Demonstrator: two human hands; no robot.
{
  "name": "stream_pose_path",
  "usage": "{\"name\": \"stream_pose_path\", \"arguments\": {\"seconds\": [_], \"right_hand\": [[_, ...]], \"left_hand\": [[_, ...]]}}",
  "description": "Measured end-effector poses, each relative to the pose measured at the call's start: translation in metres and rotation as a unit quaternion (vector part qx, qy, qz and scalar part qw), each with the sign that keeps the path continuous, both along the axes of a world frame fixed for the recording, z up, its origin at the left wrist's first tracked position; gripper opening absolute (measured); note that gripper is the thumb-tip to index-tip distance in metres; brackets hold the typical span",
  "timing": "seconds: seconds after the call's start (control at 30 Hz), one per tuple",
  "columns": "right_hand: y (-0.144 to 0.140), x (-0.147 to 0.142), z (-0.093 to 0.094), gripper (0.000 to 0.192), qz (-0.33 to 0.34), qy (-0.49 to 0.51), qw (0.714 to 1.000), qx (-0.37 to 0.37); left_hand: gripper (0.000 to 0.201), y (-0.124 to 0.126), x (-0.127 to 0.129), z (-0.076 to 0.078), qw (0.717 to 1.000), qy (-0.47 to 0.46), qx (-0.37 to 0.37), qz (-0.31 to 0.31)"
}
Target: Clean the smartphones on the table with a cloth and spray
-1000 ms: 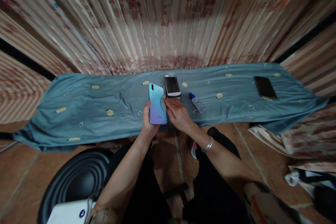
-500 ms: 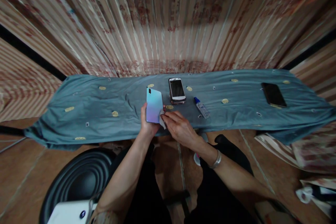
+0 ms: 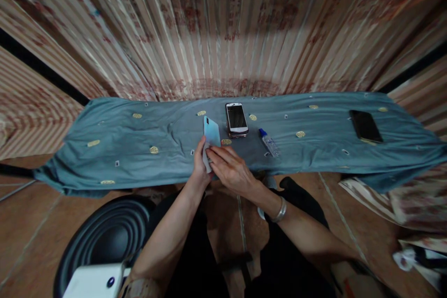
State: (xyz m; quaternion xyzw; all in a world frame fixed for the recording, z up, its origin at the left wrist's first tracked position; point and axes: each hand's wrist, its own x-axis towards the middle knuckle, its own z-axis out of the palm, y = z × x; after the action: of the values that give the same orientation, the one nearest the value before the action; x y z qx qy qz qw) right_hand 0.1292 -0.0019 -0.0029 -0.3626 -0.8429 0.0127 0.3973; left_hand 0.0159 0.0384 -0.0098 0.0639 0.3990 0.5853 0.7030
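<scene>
My left hand (image 3: 199, 164) holds a pale blue-to-violet phone (image 3: 212, 133) upright over the near edge of a table covered in a teal cloth (image 3: 122, 139). My right hand (image 3: 228, 167) presses a small white wipe (image 3: 206, 162) against the phone's lower back. A white phone (image 3: 236, 119) with a dark screen lies flat just beyond the hands. To its right lies a small clear bottle (image 3: 268, 142) with a blue cap.
A black phone (image 3: 365, 125) lies at the table's far right. Striped curtains hang behind the table. A round black ribbed object (image 3: 101, 237) and a white device (image 3: 96, 281) sit on the floor at lower left. Patterned fabric is piled at right.
The blue phone has turned edge-on toward me and shifted slightly right. My right hand with the wipe has slid across its lower back, now covering more of it.
</scene>
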Motion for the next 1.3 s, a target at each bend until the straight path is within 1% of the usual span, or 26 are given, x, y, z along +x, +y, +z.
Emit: {"name": "stream_pose_path", "arguments": {"seconds": [0.07, 0.17, 0.23, 0.37, 0.47, 0.57, 0.67, 0.77, 0.9, 1.03, 1.13, 1.3], "right_hand": [[0.001, -0.002, 0.001, 0.035, 0.002, 0.006, 1.000, 0.012], [0.002, -0.004, 0.001, 0.035, 0.008, 0.014, 1.000, 0.023], [0.003, -0.004, 0.000, 0.035, 0.010, 0.018, 1.000, 0.015], [0.005, -0.005, -0.001, 0.038, 0.007, 0.029, 1.000, 0.001], [0.006, -0.005, -0.001, 0.039, 0.005, 0.036, 0.999, -0.007], [0.006, -0.005, -0.002, 0.040, 0.008, 0.060, 0.997, -0.042], [0.007, -0.004, -0.004, 0.043, 0.007, 0.113, 0.988, -0.102], [0.009, -0.003, -0.005, 0.046, -0.005, 0.164, 0.973, -0.164], [0.013, -0.003, -0.006, 0.045, -0.012, 0.207, 0.956, -0.209], [0.017, -0.001, -0.007, 0.045, -0.020, 0.223, 0.946, -0.236], [0.019, 0.001, -0.009, 0.046, -0.031, 0.215, 0.949, -0.227], [0.022, 0.007, -0.010, 0.051, -0.038, 0.167, 0.971, -0.167]], "left_hand": [[0.021, 0.002, -0.002, 0.003, 1.000, -0.003, 0.006, 0.005], [0.022, 0.004, -0.005, 0.008, 1.000, -0.003, 0.015, -0.013], [0.023, 0.004, -0.005, 0.011, 1.000, 0.008, 0.014, -0.019], [0.026, 0.002, -0.005, 0.014, 0.999, 0.033, 0.017, -0.012], [0.030, 0.001, -0.005, 0.015, 0.999, 0.046, 0.009, -0.022], [0.030, 0.001, -0.005, 0.012, 0.997, 0.059, 0.029, -0.029], [0.029, 0.001, -0.005, 0.006, 0.993, 0.080, 0.088, -0.024], [0.029, 0.001, -0.003, 0.000, 0.985, 0.102, 0.134, -0.022], [0.032, 0.002, 0.000, -0.003, 0.983, 0.103, 0.147, -0.027], [0.033, 0.000, 0.003, -0.002, 0.983, 0.098, 0.151, -0.033], [0.030, -0.002, 0.007, -0.001, 0.984, 0.095, 0.145, -0.044], [0.022, -0.006, 0.012, 0.001, 0.986, 0.093, 0.130, -0.050]]}}
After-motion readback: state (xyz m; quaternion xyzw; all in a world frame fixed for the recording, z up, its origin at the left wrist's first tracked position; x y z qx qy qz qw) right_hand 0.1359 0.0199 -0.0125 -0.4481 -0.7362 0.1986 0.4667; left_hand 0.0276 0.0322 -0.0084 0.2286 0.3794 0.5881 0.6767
